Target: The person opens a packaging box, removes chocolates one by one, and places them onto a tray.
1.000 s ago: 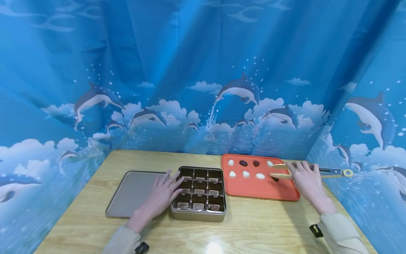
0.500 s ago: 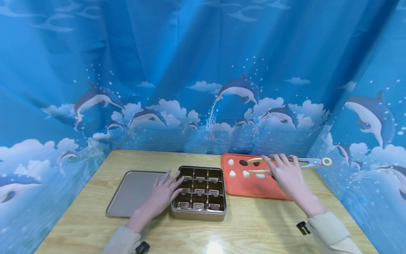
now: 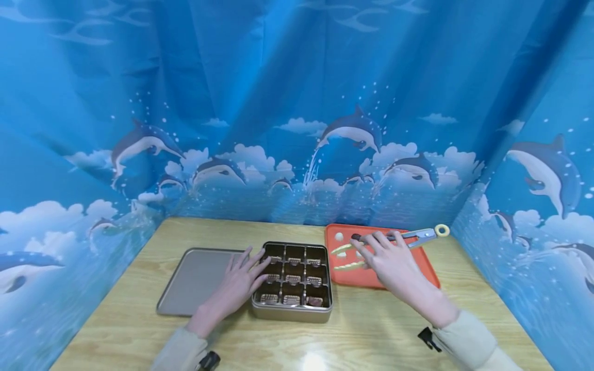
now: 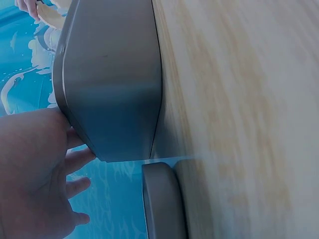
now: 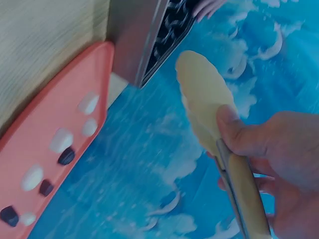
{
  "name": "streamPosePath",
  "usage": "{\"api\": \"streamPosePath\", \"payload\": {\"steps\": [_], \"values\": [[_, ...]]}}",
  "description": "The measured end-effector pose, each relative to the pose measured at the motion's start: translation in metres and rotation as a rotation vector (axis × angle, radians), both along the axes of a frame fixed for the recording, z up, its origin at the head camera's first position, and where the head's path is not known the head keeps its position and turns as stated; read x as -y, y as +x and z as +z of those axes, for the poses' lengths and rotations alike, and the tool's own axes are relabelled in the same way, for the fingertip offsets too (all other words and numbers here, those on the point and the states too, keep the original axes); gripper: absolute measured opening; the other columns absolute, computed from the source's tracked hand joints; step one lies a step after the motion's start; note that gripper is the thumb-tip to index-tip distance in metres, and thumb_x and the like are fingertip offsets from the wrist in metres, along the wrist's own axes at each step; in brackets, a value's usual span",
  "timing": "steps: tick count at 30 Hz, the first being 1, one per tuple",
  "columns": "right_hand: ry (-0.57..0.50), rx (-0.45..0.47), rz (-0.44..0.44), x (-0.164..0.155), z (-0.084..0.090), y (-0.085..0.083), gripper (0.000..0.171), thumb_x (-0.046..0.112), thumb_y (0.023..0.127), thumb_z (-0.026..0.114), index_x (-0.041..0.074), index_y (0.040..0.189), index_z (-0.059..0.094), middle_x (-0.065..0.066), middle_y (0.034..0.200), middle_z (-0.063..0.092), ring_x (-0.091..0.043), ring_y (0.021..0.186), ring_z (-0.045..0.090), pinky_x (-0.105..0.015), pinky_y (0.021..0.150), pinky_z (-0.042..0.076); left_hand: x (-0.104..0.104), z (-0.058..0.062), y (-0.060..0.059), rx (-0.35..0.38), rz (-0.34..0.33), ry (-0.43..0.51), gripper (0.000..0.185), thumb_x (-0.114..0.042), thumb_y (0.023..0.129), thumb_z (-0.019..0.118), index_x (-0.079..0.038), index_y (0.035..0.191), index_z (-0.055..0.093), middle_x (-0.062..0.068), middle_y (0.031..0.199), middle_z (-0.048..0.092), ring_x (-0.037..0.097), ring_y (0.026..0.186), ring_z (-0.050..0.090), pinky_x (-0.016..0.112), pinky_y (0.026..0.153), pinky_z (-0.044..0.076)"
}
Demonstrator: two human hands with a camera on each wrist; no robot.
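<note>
My right hand (image 3: 394, 263) grips a pair of tongs (image 3: 423, 235) with wavy pale jaws spread apart. The tongs hang over the left half of the red tray (image 3: 357, 279), with nothing visible between the jaws. On that tray lie several white pieces (image 5: 61, 140) and dark brown pieces (image 5: 66, 155), like small chocolates. With fingers spread, my left hand (image 3: 238, 286) rests at the left rim of a metal tin (image 3: 291, 313) divided into small compartments. A dark brown piece (image 3: 314, 301) sits in its front right compartment. My right hand hides part of the tray.
A flat grey metal lid (image 3: 195, 281) lies left of the tin, partly under my left forearm. The wooden table (image 3: 371, 335) ends at a blue dolphin-print curtain (image 3: 278, 129) behind and at the sides.
My right hand has carried the tongs leftward, from the tray's right end to its left half near the tin. The left hand stays at the tin's rim.
</note>
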State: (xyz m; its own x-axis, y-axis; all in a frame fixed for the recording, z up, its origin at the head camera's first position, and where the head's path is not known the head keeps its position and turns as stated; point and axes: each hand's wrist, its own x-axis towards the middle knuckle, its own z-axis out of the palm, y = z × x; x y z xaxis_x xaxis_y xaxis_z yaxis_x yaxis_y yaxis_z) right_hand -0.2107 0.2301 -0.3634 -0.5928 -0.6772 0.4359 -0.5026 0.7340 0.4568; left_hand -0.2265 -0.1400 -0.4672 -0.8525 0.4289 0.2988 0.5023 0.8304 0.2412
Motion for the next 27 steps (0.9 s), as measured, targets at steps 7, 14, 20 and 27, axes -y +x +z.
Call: {"api": "streamPosePath", "payload": {"steps": [7, 14, 20, 27], "values": [[0.138, 0.054, 0.037, 0.026, 0.004, 0.013, 0.056, 0.03, 0.077, 0.088, 0.02, 0.128, 0.069, -0.003, 0.109, 0.067, -0.025, 0.099, 0.06, -0.047, 0.081, 0.048, -0.001, 0.001, 0.0, 0.002, 0.002, -0.004, 0.05, -0.034, 0.105, 0.054, -0.012, 0.149, 0.05, 0.015, 0.16, 0.037, 0.043, 0.152, 0.02, 0.072, 0.118, 0.011], [0.254, 0.058, 0.08, 0.049, 0.003, 0.019, 0.054, 0.044, 0.071, 0.087, 0.026, 0.121, 0.074, 0.002, 0.105, 0.067, -0.019, 0.096, 0.058, -0.04, 0.079, 0.044, 0.0, 0.0, -0.001, -0.002, 0.001, -0.003, 0.049, -0.034, 0.105, 0.054, -0.012, 0.149, 0.051, 0.015, 0.16, 0.037, 0.043, 0.151, 0.021, 0.073, 0.117, 0.013], [0.357, 0.018, 0.058, 0.071, 0.001, 0.023, 0.028, 0.032, 0.082, 0.083, 0.03, 0.109, 0.077, 0.007, 0.096, 0.068, -0.016, 0.089, 0.056, -0.035, 0.076, 0.038, 0.0, -0.001, -0.001, 0.01, 0.003, -0.015, 0.05, -0.036, 0.106, 0.053, -0.013, 0.15, 0.049, 0.014, 0.161, 0.036, 0.042, 0.152, 0.019, 0.072, 0.118, 0.012], [0.407, -0.016, -0.053, 0.099, 0.0, 0.032, 0.001, 0.024, 0.086, 0.078, 0.025, 0.085, 0.078, 0.006, 0.086, 0.066, -0.016, 0.083, 0.051, -0.036, 0.078, 0.039, 0.0, 0.001, -0.001, 0.019, -0.002, -0.023, 0.051, -0.036, 0.106, 0.052, -0.012, 0.151, 0.048, 0.015, 0.161, 0.035, 0.042, 0.152, 0.018, 0.071, 0.118, 0.008]]}}
